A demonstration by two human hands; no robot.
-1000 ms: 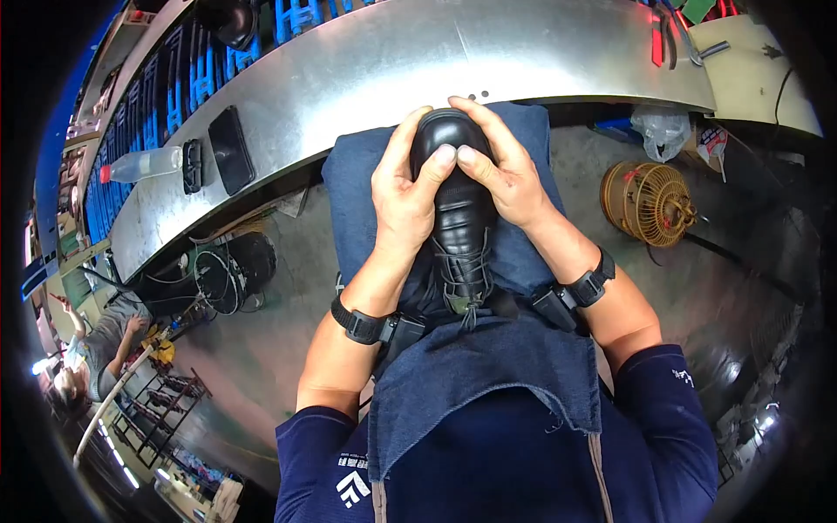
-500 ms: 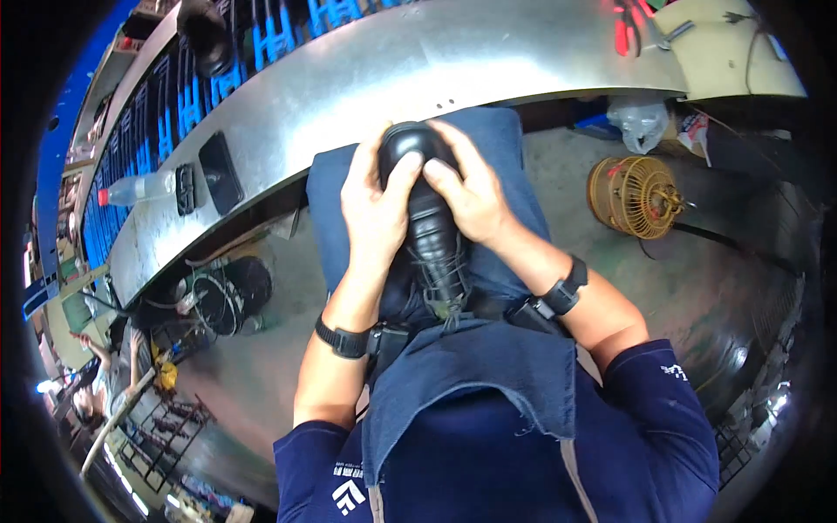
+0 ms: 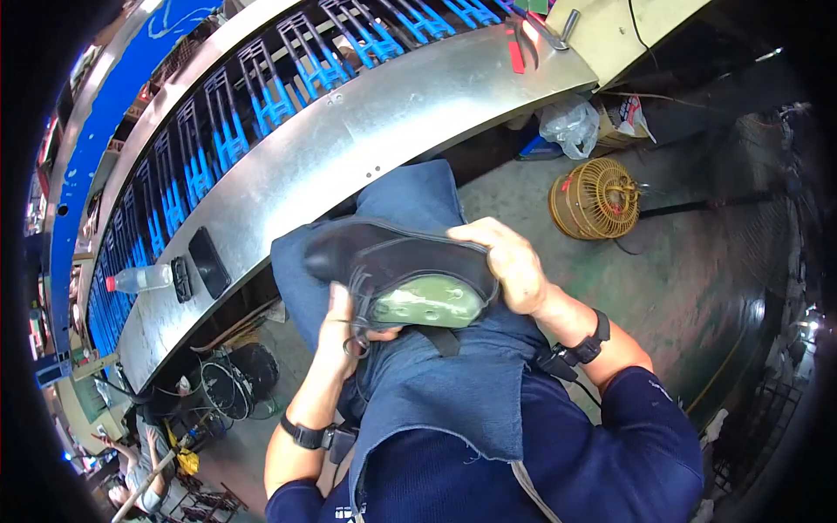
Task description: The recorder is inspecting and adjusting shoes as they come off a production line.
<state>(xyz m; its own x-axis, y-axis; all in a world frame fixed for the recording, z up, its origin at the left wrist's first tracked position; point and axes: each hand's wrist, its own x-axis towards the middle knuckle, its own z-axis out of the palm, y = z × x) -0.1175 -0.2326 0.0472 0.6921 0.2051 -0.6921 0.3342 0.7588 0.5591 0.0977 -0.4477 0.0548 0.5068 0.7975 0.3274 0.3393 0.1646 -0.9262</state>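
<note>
A black leather shoe (image 3: 384, 252) lies on its side across my lap, toe to the left, over a blue cloth apron (image 3: 314, 279). A glossy green shoe last (image 3: 430, 300) fills its opening. My right hand (image 3: 514, 268) is closed around the heel end, thumb along the upper edge. At the laced side, my left hand (image 3: 338, 333) grips the shoe, thumb up and fingers partly hidden beneath it. Thin dark laces (image 3: 358, 301) hang beside the left hand, with a dark loop near its palm that I cannot make out clearly. Both wrists wear black straps.
A curved metal bench (image 3: 340, 131) with blue-and-black racks (image 3: 231, 144) runs beyond my knees. On it lie a phone (image 3: 207, 261), a clear bottle (image 3: 144, 279) and red-handled pliers (image 3: 515, 50). A round wicker cage (image 3: 595, 199) stands right; another person (image 3: 144, 466) is far left.
The shoe has turned from toe-away to lying sideways, toe left, showing the green last. My right hand has moved from the toe to the heel, my left hand down to the laces.
</note>
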